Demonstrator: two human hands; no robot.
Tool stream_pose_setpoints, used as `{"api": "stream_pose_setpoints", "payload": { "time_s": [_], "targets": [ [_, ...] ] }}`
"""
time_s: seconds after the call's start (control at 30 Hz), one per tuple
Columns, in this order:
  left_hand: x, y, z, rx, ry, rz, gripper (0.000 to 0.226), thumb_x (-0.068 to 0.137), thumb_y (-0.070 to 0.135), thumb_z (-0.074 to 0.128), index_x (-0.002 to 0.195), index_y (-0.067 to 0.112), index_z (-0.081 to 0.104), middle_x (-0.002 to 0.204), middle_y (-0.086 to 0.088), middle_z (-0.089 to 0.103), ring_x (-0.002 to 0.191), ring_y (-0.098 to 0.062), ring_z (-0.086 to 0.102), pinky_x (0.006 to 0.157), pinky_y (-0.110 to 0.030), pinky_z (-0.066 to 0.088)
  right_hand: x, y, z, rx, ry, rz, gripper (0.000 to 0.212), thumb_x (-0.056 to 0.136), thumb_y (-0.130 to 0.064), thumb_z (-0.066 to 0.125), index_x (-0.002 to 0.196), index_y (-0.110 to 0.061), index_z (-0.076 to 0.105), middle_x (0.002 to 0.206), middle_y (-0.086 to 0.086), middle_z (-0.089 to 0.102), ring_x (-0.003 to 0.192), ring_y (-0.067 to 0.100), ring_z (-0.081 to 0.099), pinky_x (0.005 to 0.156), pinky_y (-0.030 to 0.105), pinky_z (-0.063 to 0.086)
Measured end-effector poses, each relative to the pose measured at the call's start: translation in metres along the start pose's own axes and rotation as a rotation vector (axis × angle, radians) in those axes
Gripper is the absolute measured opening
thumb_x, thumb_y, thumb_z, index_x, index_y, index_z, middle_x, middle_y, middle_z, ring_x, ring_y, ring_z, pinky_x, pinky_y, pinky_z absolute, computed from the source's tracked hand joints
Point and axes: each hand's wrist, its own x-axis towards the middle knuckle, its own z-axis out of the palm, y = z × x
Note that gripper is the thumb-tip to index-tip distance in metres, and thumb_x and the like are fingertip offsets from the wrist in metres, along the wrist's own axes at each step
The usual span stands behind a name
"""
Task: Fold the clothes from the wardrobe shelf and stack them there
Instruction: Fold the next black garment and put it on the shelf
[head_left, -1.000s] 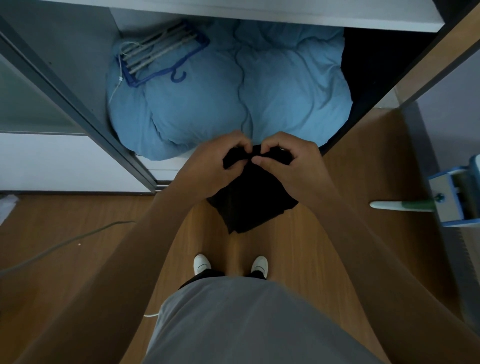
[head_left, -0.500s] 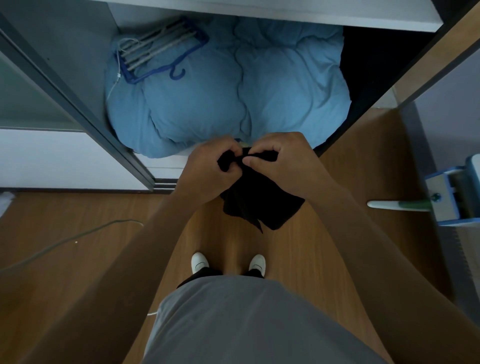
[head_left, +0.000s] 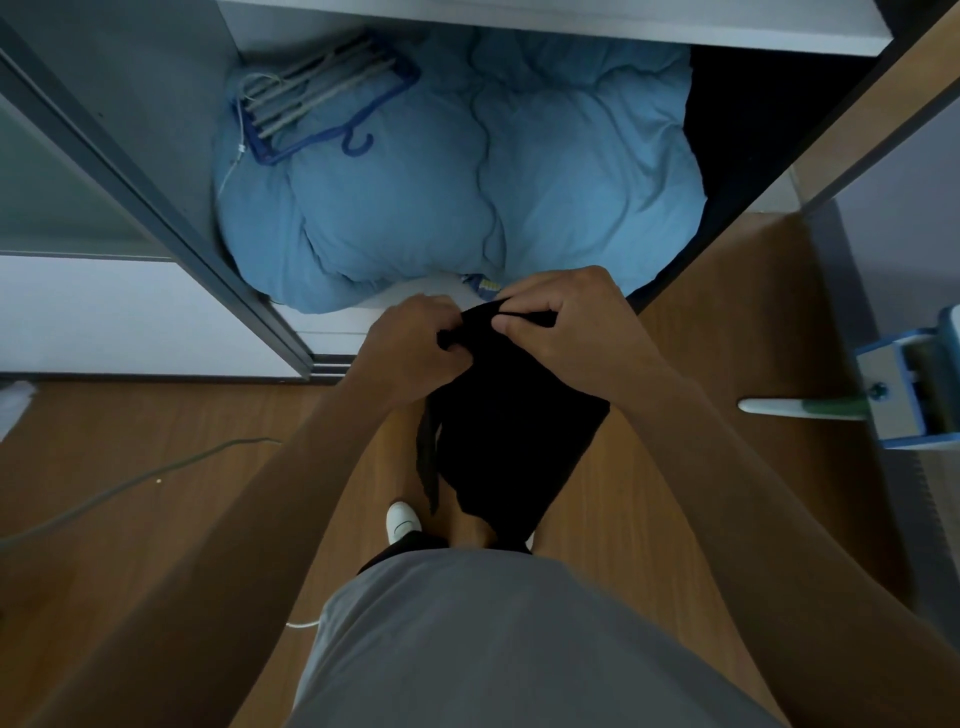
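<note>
A brown wooden plank floor (head_left: 130, 441) spreads below an open white wardrobe shelf (head_left: 332, 325). A puffy light blue duvet (head_left: 441, 197) fills the shelf. In front of it, over the floor, a black cloth garment (head_left: 498, 431) hangs down from 2 hands held close together. The left hand (head_left: 410, 348) and right hand (head_left: 571, 322) each pinch its top edge with curled fingers. A blue plastic hanger (head_left: 322, 104) lies on the duvet. A white shoe (head_left: 402, 519) shows below.
</note>
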Motion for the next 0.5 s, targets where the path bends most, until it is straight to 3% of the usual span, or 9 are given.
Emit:
{"api": "stream_pose_setpoints", "payload": {
  "time_s": [0.07,0.13,0.2,0.27,0.37,0.5],
  "targets": [
    [0.002,-0.010,0.002,-0.035,-0.064,-0.041,0.023,0.072,0.021,0.055,0.074,-0.001,0.057,0.077,-0.008,0.057,0.079,-0.024,0.055,0.071,-0.037,0.043,0.000,-0.002,-0.001,0.028,0.026,-0.025,0.011,0.087,-0.015,0.073,0.089,-0.009,0.082,0.098,0.000,0.078,0.093,0.020,0.072,0.085,0.049,0.055],
    [0.002,-0.019,0.006,-0.114,-0.049,-0.073,0.011,0.079,0.005,0.061,0.071,0.004,0.054,0.070,0.000,0.052,0.074,-0.019,0.051,0.065,-0.026,0.037,0.000,-0.004,-0.002,0.053,0.034,-0.043,0.011,0.087,-0.016,0.073,0.090,-0.010,0.082,0.099,0.000,0.079,0.094,0.018,0.073,0.085,0.048,0.056],
    [0.002,-0.026,0.008,-0.149,-0.015,-0.081,0.023,0.080,-0.009,0.061,0.071,0.010,0.052,0.066,0.006,0.048,0.071,-0.016,0.049,0.061,-0.012,0.033,-0.001,-0.006,-0.004,0.079,0.016,-0.055,0.010,0.088,-0.015,0.074,0.091,-0.010,0.082,0.099,0.000,0.079,0.094,0.016,0.073,0.086,0.047,0.056],
    [0.003,-0.030,0.007,-0.168,-0.038,-0.063,0.022,0.080,-0.013,0.059,0.075,0.008,0.056,0.068,0.004,0.050,0.071,-0.014,0.049,0.062,-0.009,0.033,-0.002,-0.007,-0.005,0.100,-0.015,-0.063,0.009,0.088,-0.013,0.075,0.092,-0.008,0.082,0.098,0.001,0.078,0.093,0.016,0.073,0.086,0.046,0.055],
    [0.007,-0.037,0.005,-0.138,-0.103,0.006,0.017,0.077,-0.020,0.058,0.077,-0.004,0.062,0.075,-0.008,0.052,0.071,-0.018,0.051,0.063,-0.019,0.034,-0.004,-0.008,-0.008,0.136,-0.037,-0.064,0.009,0.088,-0.010,0.075,0.093,-0.004,0.081,0.097,0.003,0.077,0.091,0.015,0.072,0.086,0.043,0.055],
    [0.014,-0.045,0.009,-0.113,-0.198,-0.062,0.014,0.084,-0.013,0.058,0.083,0.001,0.058,0.079,-0.012,0.056,0.077,-0.025,0.054,0.071,-0.036,0.041,-0.007,-0.012,-0.015,0.233,-0.056,-0.088,0.009,0.087,-0.005,0.075,0.094,0.001,0.078,0.097,0.008,0.076,0.091,0.017,0.072,0.088,0.036,0.056]
  ]
}}
